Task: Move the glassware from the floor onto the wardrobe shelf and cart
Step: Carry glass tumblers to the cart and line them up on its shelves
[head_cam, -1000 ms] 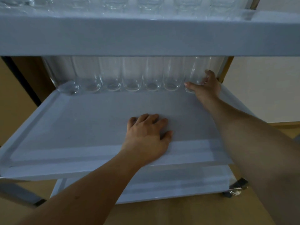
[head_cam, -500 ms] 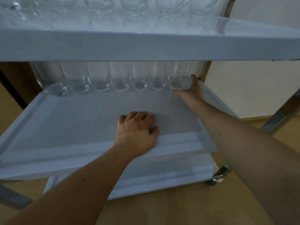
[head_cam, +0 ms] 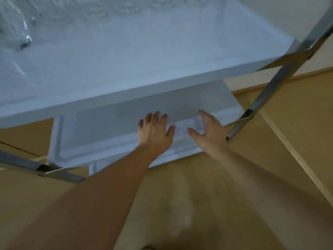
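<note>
A white cart fills the upper view, with its top tray seen from above and its middle tray below. Blurred clear glassware stands along the far side of the top tray. My left hand lies flat, fingers spread, on the front part of the middle tray. My right hand hovers open just to its right, over the tray's front edge, holding nothing. The glasses at the back of the middle tray are hidden by the top tray.
Metal cart legs slant down on the right and at the lower left. A lower tray edge shows beneath. Wooden floor spreads below, with a pale wall and skirting at the upper right.
My head has risen, so the view now looks down on the top tray. My right hand has let go of the glass at the back and drawn back beside my left hand.
</note>
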`<state>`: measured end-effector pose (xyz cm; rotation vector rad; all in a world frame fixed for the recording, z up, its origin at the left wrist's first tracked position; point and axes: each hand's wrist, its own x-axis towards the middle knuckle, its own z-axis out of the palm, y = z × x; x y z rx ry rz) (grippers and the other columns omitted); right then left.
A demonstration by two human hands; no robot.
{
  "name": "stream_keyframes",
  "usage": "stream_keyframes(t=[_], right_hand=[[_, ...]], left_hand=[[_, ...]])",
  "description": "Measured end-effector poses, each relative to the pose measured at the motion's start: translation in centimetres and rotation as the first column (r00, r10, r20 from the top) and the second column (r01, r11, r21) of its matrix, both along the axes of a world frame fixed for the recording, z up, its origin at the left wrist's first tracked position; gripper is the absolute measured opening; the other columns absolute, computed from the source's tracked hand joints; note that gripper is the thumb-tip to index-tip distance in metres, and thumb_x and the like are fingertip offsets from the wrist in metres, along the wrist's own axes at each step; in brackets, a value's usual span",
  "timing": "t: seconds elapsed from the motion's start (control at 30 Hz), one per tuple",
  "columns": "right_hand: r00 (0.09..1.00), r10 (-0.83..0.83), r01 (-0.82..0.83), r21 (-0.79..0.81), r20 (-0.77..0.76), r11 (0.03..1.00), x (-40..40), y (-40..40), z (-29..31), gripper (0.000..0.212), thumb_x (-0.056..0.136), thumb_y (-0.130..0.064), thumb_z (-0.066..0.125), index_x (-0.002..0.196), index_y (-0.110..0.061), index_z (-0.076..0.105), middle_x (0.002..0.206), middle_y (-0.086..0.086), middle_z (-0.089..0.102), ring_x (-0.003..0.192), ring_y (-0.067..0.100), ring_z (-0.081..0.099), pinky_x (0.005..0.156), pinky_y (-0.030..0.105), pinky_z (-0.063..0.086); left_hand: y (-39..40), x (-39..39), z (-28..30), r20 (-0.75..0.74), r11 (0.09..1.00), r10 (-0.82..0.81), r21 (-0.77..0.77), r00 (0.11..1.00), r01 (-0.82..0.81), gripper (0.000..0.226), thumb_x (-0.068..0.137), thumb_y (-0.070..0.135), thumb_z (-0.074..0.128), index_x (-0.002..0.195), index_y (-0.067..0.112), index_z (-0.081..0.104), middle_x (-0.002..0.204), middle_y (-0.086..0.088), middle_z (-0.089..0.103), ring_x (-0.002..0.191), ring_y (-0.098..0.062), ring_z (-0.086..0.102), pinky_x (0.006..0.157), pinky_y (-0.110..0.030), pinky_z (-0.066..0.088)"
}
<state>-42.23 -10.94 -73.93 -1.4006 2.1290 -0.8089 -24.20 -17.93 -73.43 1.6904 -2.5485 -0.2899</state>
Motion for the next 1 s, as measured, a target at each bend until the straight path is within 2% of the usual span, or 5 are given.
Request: stream_keyframes(t=[0.37,0.5,0.63,0.77,1.0], right_hand=[[0.991,-0.113,0.094,0.221,0.077,0.971,-0.8,16.4,23.9,0.071,0.09,-0.042,0.066,0.152,-0.026,0.036,0.153,-0.003,0.042,0.14,0.02,0.038,0.114,0.039,0.036],[0.99,-0.141,0.135,0.168,0.02,0.976,-3.5,20.2,33.5,0.065,0.088,-0.037,0.067,0.147,-0.026,0.042,0.145,-0.002,0.048,0.134,0.023,0.044,0.104,0.032,0.037],[0.981,-0.174,0.182,0.117,-0.082,0.976,-9.0,23.4,42.7,0.073,0.092,-0.038,0.065,0.155,-0.023,0.031,0.156,0.006,0.036,0.144,0.028,0.033,0.117,0.04,0.03],[0.937,-0.273,0.273,-0.029,-0.219,0.962,-16.3,26.1,51.0,0.076,0.091,-0.044,0.066,0.155,-0.023,0.031,0.154,0.005,0.04,0.141,0.028,0.037,0.114,0.04,0.034],[0.863,-0.421,0.403,-0.12,-0.281,0.907,-26.9,31.0,58.8,0.079,0.091,-0.046,0.064,0.156,-0.024,0.026,0.158,0.004,0.033,0.145,0.028,0.028,0.116,0.04,0.027]], left_hand=[[15.5,-3.1,24.3,-0.1,0.971,-0.105,0.207,0.989,0.124,0.056,0.098,0.054,0.046,0.147,0.024,0.046,0.158,-0.003,0.036,0.146,-0.026,0.026,0.116,-0.047,0.03],[17.7,-7.7,34.5,-0.113,0.954,-0.25,0.138,0.962,0.264,0.053,0.097,0.046,0.051,0.145,0.022,0.046,0.154,-0.004,0.04,0.142,-0.027,0.033,0.113,-0.046,0.033],[17.9,-13.4,44.7,-0.06,0.884,-0.467,-0.032,0.882,0.466,0.054,0.095,0.047,0.052,0.142,0.022,0.048,0.148,-0.001,0.045,0.138,-0.028,0.037,0.108,-0.044,0.036],[17.9,-20.3,53.9,-0.002,0.792,-0.594,-0.177,0.805,0.584,0.061,0.097,0.051,0.05,0.15,0.024,0.038,0.157,-0.004,0.036,0.144,-0.028,0.03,0.113,-0.048,0.032],[21.1,-31.9,61.5,-0.02,0.725,-0.673,-0.216,0.739,0.654,0.068,0.097,0.059,0.046,0.154,0.027,0.03,0.161,-0.005,0.028,0.148,-0.028,0.023,0.117,-0.049,0.03]])
